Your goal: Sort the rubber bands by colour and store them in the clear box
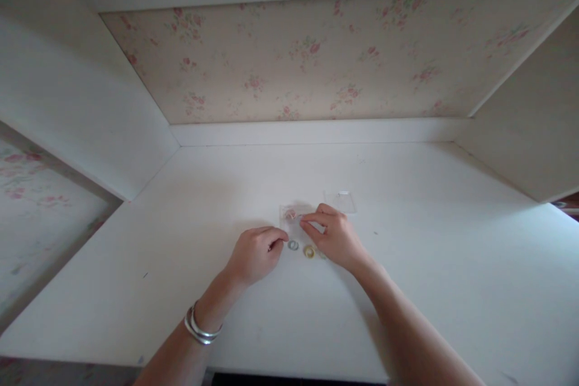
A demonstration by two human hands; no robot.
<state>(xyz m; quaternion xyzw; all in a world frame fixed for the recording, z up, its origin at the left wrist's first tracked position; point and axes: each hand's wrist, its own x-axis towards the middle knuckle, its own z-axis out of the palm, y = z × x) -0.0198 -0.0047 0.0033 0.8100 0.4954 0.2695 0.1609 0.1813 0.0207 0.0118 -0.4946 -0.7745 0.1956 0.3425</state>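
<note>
My right hand (337, 236) reaches over a small clear box (284, 226). Its thumb and index finger are pinched at the box's right side; whatever they hold is too small to make out. Inside the box lie small coppery-pink rings (291, 215). My left hand (257, 251) rests at the box's lower left, fingers curled and thumb against the index finger; anything between them is hidden. Just right of its fingertips is a silvery-grey ring-shaped piece (293, 245). Yellow-gold rings (309, 251) lie farther right, and a pale greenish bit (322, 256) shows partly under my right hand.
A clear flat lid or tray (341, 201) lies behind my right hand. Small dark specks mark the white tabletop (181, 307). White side panels and a floral-papered back wall (289, 66) enclose it, with an overhang above.
</note>
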